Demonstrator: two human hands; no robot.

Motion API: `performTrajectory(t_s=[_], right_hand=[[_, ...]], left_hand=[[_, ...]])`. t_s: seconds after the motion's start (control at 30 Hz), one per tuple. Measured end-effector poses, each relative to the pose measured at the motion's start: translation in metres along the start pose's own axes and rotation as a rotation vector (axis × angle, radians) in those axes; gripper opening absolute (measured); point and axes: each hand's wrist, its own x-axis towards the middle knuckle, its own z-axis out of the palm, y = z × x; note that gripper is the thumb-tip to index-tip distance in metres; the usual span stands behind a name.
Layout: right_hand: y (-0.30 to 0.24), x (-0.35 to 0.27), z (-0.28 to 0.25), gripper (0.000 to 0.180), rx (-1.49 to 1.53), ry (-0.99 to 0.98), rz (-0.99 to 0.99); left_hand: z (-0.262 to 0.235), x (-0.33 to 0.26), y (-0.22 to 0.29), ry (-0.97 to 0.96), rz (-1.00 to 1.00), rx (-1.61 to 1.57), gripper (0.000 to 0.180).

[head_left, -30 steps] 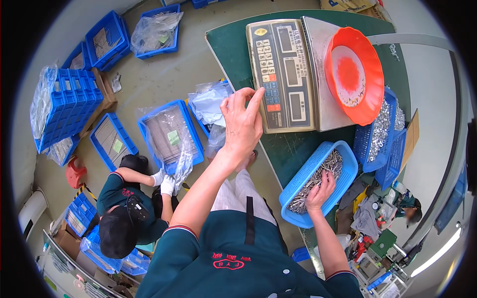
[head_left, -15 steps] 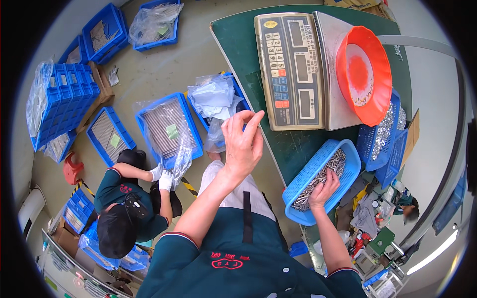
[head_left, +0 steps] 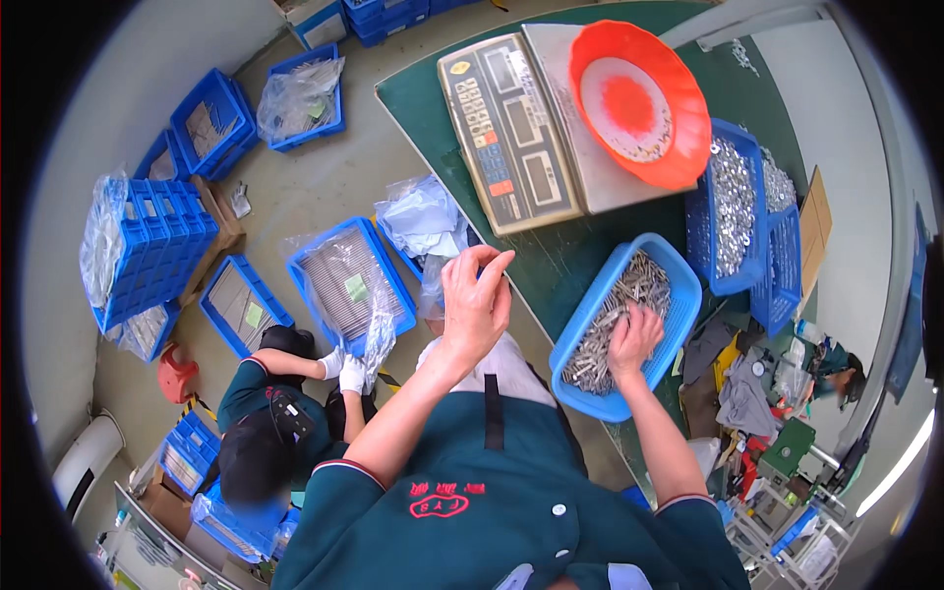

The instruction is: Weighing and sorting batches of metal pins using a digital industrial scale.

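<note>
My left hand (head_left: 474, 303) is raised in front of me, beside the table's left edge. Its fingers are loosely bent and apart, and I see nothing held in them. Lower right, my right hand (head_left: 635, 342) rests in a light-blue plastic basket (head_left: 687, 300), its spread fingers on a heap of short metal pins (head_left: 592, 360). Some fingertips are hard to make out among the pins. Beyond the basket, a grey counting scale (head_left: 511, 133) stands on the green table (head_left: 413, 93). An orange-red scalloped dish (head_left: 688, 123) lies on its platform with some small bits inside.
Right of the scale, a blue basket (head_left: 723, 280) holds shiny metal parts, next to another blue basket (head_left: 782, 285). On the floor at left, a crouching co-worker (head_left: 258, 447) in white gloves handles plastic over a blue tray (head_left: 401, 295) of rods. Stacked blue crates (head_left: 162, 251) stand farther left.
The view has shifted, so the scale and dish appear farther left and higher. My right hand stays in the basket among the pins. My left hand remains raised, its fingers slightly more bent.
</note>
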Motion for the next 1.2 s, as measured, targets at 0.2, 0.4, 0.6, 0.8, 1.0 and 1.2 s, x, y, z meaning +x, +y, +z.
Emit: performTrajectory(t_s=[0.2,0.4,0.6,0.8,1.0,1.2], right_hand=[[0.017,0.043,-0.010,0.011,0.266,0.000,0.017],[0.028,0.025,-0.022,0.024,1.025,-0.083,0.566],[0.031,0.010,-0.068,0.024,2.267,-0.579,1.155],[0.014,0.017,-0.112,0.025,1.511,-0.459,0.607],[0.033,0.022,-0.126,0.022,1.844,-0.461,0.807],[0.050,0.017,-0.123,0.028,2.399,-0.636,0.900]], left_hand=[[0.002,-0.004,0.057,-0.075,0.110,-0.045,0.029],[0.051,-0.016,0.100,-0.401,-0.279,-0.588,0.016],[0.134,-0.039,0.121,-0.375,-0.970,-1.041,0.039],[0.164,-0.037,0.130,-0.564,-1.215,-1.640,0.048],[0.174,-0.040,0.113,-0.621,-1.124,-2.006,0.044],[0.161,-0.030,0.134,-0.518,-1.258,-1.980,0.044]])
